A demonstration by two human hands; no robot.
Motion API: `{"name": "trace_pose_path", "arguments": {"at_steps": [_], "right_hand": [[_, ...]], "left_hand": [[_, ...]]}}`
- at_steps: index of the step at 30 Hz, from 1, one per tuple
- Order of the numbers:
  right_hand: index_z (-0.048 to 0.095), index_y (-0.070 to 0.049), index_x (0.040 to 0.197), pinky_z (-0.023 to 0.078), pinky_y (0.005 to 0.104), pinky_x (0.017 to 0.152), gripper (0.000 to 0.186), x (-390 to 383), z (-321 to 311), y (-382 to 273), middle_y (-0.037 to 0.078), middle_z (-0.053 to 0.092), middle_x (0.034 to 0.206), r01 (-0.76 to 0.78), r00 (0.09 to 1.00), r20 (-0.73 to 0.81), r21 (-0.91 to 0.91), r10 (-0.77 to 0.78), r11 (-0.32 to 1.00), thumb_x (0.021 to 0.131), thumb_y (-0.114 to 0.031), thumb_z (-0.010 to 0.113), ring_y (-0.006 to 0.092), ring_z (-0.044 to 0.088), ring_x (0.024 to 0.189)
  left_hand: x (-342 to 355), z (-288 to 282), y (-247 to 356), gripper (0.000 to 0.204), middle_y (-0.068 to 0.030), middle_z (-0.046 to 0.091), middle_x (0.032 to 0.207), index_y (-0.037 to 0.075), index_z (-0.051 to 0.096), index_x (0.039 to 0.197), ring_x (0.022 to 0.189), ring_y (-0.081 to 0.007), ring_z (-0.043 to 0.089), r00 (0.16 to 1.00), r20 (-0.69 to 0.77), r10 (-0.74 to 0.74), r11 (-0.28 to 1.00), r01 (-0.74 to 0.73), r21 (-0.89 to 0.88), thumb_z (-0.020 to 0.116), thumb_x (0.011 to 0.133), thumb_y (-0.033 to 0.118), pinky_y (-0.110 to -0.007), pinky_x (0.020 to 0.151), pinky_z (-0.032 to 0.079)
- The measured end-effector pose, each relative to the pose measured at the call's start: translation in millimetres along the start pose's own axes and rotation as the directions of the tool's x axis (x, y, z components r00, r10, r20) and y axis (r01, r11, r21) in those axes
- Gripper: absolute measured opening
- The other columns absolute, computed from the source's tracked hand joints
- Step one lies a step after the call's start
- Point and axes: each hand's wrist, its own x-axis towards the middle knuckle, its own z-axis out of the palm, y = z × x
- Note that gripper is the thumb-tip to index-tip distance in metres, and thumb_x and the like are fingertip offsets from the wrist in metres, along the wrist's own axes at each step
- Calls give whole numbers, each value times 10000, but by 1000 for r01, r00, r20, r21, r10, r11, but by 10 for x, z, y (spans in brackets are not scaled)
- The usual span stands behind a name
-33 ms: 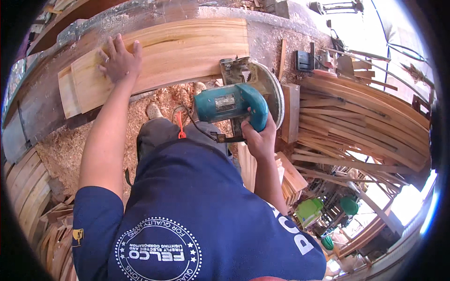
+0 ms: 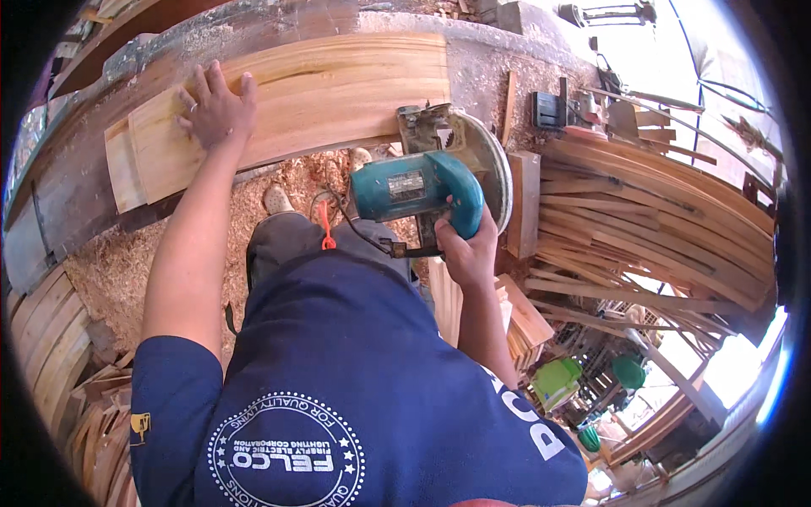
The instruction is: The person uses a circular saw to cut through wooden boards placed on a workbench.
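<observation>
My left hand (image 2: 220,114) lies with fingers spread on the left part of pale wooden boards (image 2: 329,84), stacked slightly offset along a weathered workbench (image 2: 76,182). My right hand (image 2: 465,241) grips the rear handle of a teal circular saw (image 2: 395,186). The saw's metal base (image 2: 418,127) sits at the boards' right end, over the near edge, with the round guard on its right side. A cord trails from the saw past an orange strap (image 2: 326,237).
A large pile of long wooden strips (image 2: 650,220) fills the right side. More planks (image 2: 51,338) lie at lower left. Shavings (image 2: 110,287) cover the floor around my legs and shoes. A green plastic item (image 2: 556,380) sits at lower right, and dark tools (image 2: 551,108) lie beyond the saw.
</observation>
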Motion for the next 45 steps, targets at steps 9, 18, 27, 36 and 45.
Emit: {"name": "trace_pose_path", "arguments": {"at_steps": [9,18,27,36,45], "right_hand": [[651,-11,1137,490,288,746,297,-10,69,43,12,622,895,6,1000,-17,82,-5,997,850,-71,700,109,562,800],[642,-21,1141,484,285,761,292,18,65,159,8,618,915,34,999,-26,43,-33,999,859,-76,695,101,550,829],[640,-25,1141,484,286,768,292,19,81,128,8,613,935,31,999,-11,80,-30,996,857,-70,693,103,548,838],[641,-25,1118,477,267,732,254,23,97,84,-1,616,910,36,999,-12,118,-35,992,867,-54,671,85,550,807],[638,-16,1141,484,261,726,282,22,118,91,-2,631,911,7,1000,-5,105,-7,994,865,-59,681,83,573,805]], "left_hand": [[5,21,-10,753,-59,288,1722,248,392,1613,1551,-473,264,1000,-10,9,1000,-9,-6,466,991,667,-742,1171,233],[-7,11,1,758,-62,279,1726,250,380,1618,1561,-474,242,1000,-4,6,1000,-6,-24,470,988,662,-753,1172,217],[-9,-6,-10,789,-93,262,1729,220,347,1633,1561,-477,231,1000,10,26,1000,-26,-13,425,988,666,-743,1187,202],[-14,-44,2,788,-87,262,1729,224,343,1636,1564,-473,229,999,34,14,1000,-14,-16,432,988,664,-739,1190,200],[-12,-10,-15,774,-92,266,1726,220,351,1631,1561,-475,234,1000,20,23,1000,-23,-7,423,998,660,-743,1190,194]]}}
